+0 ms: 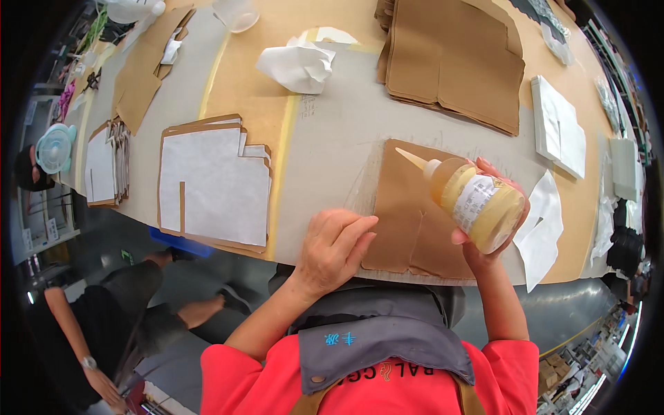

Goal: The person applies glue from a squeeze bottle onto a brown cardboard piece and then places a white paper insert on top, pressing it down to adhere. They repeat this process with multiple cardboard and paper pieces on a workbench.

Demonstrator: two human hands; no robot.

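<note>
My right hand [515, 200] is wrapped round a squeeze bottle [477, 197] with a pale label, yellowish contents and a long pointed nozzle. The bottle is tilted, its nozzle toward the upper left, over a brown sheet [401, 207] that lies at the table's near edge. The sheet has a slit in its lower part. To the left of that sheet is my left hand [332, 249], its fingers curled and held together. Nothing shows between its fingertips.
A stack of brown sheets [449, 62] lies at the far right, with white pieces [559, 128] beside it. White-faced, brown-edged pieces [214, 180] are stacked on the left. Crumpled white paper [297, 68] sits at the back. Another person [104, 332] is at the lower left.
</note>
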